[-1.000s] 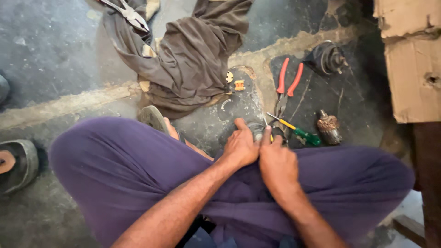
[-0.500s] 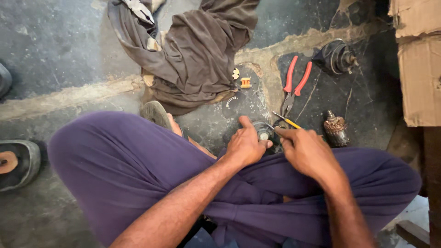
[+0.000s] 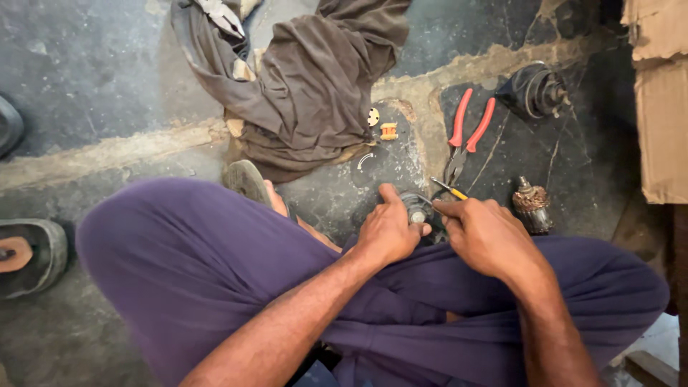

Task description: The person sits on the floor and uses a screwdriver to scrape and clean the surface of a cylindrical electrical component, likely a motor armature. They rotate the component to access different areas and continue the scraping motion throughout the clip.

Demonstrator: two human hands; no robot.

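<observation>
I sit cross-legged in purple trousers on a dark stone floor. My left hand (image 3: 388, 231) grips a small round grey metal part (image 3: 417, 209) on the floor between my knees. My right hand (image 3: 487, 235) is closed around a yellow-handled screwdriver (image 3: 450, 188), whose tip points at that part. Most of the part is hidden by my fingers.
Red-handled pliers (image 3: 467, 132) lie just beyond my hands. A copper-wound armature (image 3: 532, 204) stands to the right, a dark motor housing (image 3: 536, 89) further back. A brown cloth (image 3: 315, 79), small loose parts (image 3: 388, 131), cardboard (image 3: 659, 100) at right and sandals (image 3: 29, 254) at left.
My right hand has shifted right, away from the left, and now holds the screwdriver angled at the metal part. The left hand stays on the part.
</observation>
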